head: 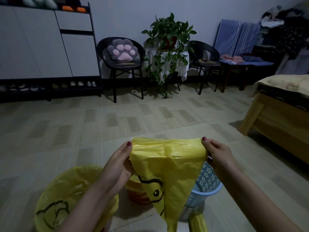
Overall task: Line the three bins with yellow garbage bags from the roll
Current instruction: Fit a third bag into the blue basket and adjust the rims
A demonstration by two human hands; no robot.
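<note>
With one bin [55, 198] at 7 o'clock already lined, both hands' fingers pinch the top edge of a bag [167, 166] at centre, left hand [117, 164], right hand [217, 156]; next, I judge, open its mouth over the blue bin [207, 183] at 5 o'clock.

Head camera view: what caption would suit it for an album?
Both hands, left and right, stretch open a yellow duck-print bag above a blue bin, beside an already lined bin.
</note>
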